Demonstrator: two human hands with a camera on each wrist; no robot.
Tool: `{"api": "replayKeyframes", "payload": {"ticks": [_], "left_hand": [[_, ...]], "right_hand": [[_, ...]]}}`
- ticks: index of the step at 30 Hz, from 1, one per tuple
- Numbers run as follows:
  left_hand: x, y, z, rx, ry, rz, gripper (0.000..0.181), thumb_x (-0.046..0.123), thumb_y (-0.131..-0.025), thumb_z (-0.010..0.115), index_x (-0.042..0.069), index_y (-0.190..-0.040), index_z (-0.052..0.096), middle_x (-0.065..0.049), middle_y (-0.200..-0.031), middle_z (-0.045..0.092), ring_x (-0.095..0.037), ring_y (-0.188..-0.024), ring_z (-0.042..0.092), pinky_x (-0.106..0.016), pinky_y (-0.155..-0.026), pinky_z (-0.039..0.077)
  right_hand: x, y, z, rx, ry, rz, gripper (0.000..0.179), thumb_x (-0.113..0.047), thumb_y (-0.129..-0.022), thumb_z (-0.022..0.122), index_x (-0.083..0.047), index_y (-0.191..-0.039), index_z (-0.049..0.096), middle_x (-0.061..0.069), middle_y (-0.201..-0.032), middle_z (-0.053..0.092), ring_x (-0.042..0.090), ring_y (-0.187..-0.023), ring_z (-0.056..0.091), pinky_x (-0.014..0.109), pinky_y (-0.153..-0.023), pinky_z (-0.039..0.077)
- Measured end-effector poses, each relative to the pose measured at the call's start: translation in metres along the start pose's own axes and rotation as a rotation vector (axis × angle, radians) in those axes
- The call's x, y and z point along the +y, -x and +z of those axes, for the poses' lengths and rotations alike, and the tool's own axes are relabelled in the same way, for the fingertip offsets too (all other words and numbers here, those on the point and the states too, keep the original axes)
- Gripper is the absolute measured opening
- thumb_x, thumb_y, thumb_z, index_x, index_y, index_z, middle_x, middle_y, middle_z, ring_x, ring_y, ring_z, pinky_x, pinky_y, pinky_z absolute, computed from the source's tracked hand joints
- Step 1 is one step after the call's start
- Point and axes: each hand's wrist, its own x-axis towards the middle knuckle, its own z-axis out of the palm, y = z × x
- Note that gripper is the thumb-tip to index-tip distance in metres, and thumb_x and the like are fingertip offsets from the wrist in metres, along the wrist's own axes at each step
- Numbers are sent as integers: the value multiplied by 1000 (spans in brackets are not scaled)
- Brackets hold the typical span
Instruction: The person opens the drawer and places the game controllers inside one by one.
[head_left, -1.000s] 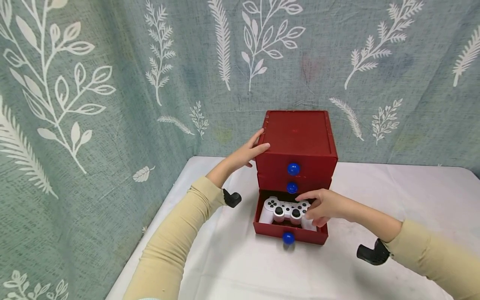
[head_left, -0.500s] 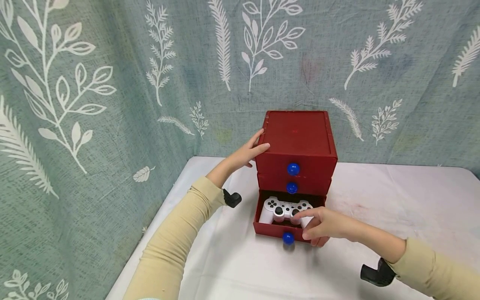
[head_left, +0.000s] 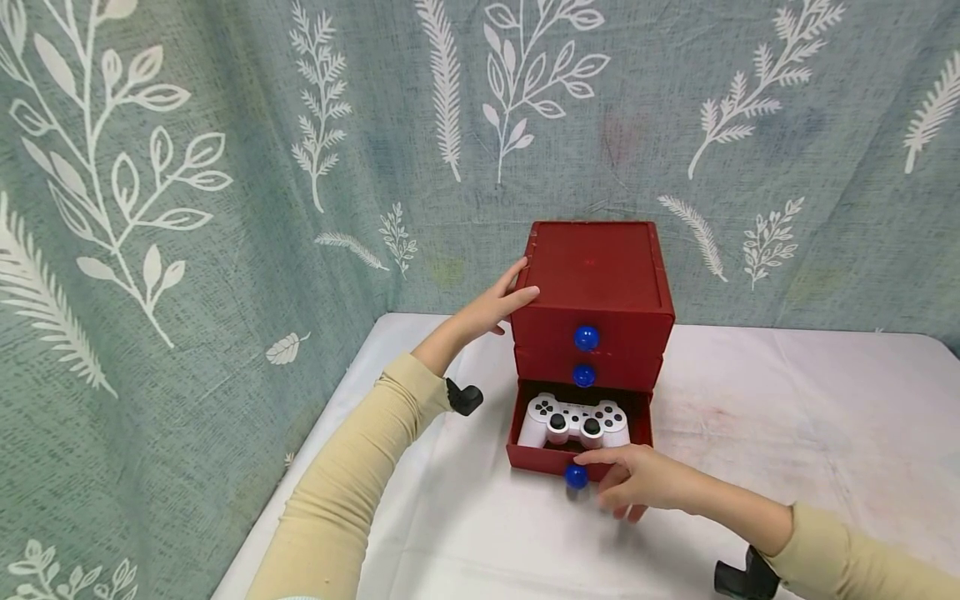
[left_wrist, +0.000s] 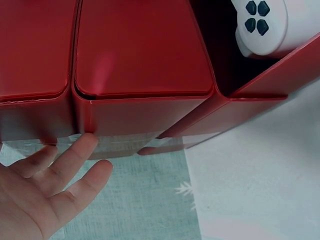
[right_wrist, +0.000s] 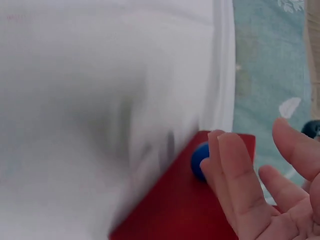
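Observation:
A red drawer box (head_left: 592, 267) stands on the white cloth, with blue ball knobs on its fronts. Its bottom drawer (head_left: 534, 457) is pulled out, and a white game controller (head_left: 576, 412) lies inside. My left hand (head_left: 487, 312) rests against the box's left side, its thumb on the top edge; the left wrist view shows its spread fingers at the red side wall (left_wrist: 125, 117). My right hand (head_left: 645, 479) is at the bottom knob (head_left: 576, 477), with its index fingertip at the knob's top. In the right wrist view, the fingers partly cover that knob (right_wrist: 198, 162).
A green curtain (head_left: 450, 125) with white leaf prints hangs behind the box and along the left. White cloth (head_left: 465, 517) spreads around the box. The upper knob (head_left: 587, 337) and middle knob (head_left: 584, 376) sit on shut drawers.
My right hand has moved from above the controller's right side, down and toward the front, to the bottom knob. The controller and drawer have stayed in place, as has my left hand.

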Motion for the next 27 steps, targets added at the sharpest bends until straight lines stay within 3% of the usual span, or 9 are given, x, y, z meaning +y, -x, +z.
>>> {"api": "replayKeyframes", "payload": {"ticks": [12,19,23,27], "left_hand": [[-1,-1,0,-8,10,-5,67,51,-91,42,46,-144,0,-2,-151,19,-33,-121,44,-59,-91,36],[-1,-1,1,7,15,-4,67,50,-91,44,46,-144,3,-3,-151,20,-34,-120,46,-60,-90,36],[-1,-1,1,9,13,-5,67,51,-91,44,46,-144,3,-2,-150,22,-33,-119,46,-58,-89,38],[-1,-1,1,9,13,-4,67,51,-91,44,45,-144,3,-2,-149,24,-32,-118,47,-56,-88,39]], "right_hand": [[21,-12,19,32,-84,-34,59,-14,-81,69,-4,-135,45,15,-102,62,25,-61,63,36,-46,50],[27,-19,33,154,48,-98,53,-21,-82,69,-6,-130,51,11,-94,63,21,-52,60,33,-39,46],[29,-22,38,239,85,-138,45,-19,-82,68,-5,-123,56,7,-80,64,19,-49,57,31,-37,43],[32,-25,39,290,119,-160,38,-17,-83,67,-5,-118,60,7,-78,66,18,-47,56,28,-38,43]]}}
